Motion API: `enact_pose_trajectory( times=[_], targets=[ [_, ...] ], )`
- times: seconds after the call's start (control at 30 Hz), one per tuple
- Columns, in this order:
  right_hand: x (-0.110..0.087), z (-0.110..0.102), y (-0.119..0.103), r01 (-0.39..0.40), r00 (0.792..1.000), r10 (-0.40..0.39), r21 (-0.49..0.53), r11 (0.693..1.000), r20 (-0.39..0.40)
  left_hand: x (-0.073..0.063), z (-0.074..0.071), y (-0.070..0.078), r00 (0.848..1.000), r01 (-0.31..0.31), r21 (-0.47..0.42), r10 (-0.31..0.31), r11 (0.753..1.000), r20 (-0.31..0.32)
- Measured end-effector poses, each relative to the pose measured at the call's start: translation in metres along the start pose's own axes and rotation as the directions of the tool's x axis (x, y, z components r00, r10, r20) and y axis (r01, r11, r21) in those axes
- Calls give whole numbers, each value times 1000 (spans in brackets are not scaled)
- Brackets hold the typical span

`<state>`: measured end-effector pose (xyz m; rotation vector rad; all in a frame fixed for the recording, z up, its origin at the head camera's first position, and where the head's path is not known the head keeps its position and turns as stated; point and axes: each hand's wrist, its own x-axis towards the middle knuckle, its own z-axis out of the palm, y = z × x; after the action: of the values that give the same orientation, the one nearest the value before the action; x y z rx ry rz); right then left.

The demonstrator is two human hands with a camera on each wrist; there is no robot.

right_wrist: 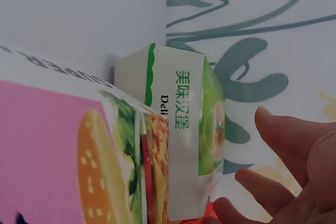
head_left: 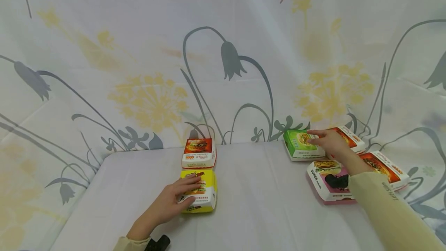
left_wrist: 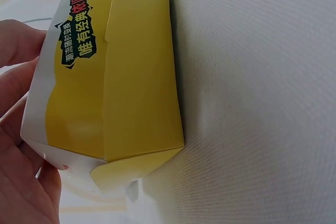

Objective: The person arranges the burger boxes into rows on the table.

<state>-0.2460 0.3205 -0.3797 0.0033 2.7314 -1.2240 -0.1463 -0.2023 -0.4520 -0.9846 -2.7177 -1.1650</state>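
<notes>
A yellow burger box (head_left: 209,200) sits near the middle of the table, directly in front of a red burger box (head_left: 199,153). My left hand (head_left: 172,200) lies over the yellow box's top with fingers spread and relaxed. In the left wrist view, the fingers (left_wrist: 16,77) are along the top face of that box. On the right, my right hand (head_left: 331,144) reaches over a green burger box (head_left: 303,152), fingers extended. From the right wrist view, the right hand (right_wrist: 294,171) shows its fingers apart, with the green box (right_wrist: 184,108) beyond a pink box.
Under my right forearm is a pink burger box (head_left: 327,185). Two more red boxes stand on the right, one at the back (head_left: 352,138) and one nearer (head_left: 388,169). A flower-printed cloth backdrop (head_left: 156,49) rises behind the white table (head_left: 254,204).
</notes>
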Motion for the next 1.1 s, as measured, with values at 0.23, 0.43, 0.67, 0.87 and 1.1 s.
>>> enact_pose_trajectory(
  times=[0.23,0.43,0.67,0.87,1.1],
  targets=[
    [7,7,1,-31,999,29,-174,984,-14,0,0,0,1000,6,-2,-6,1000,-1],
    [13,11,2,-58,998,55,-282,958,-17,0,0,1,1000,-9,-9,9,1000,-5],
    [13,17,-4,-12,1000,18,-288,957,19,0,0,1,1000,-20,8,20,1000,-20],
    [13,27,-9,45,999,-40,-264,964,23,1,1,0,1000,-9,14,9,1000,-17],
    [13,43,-15,74,997,-64,-241,968,49,1,0,1,1000,17,-15,-17,1000,-1]
  ],
)
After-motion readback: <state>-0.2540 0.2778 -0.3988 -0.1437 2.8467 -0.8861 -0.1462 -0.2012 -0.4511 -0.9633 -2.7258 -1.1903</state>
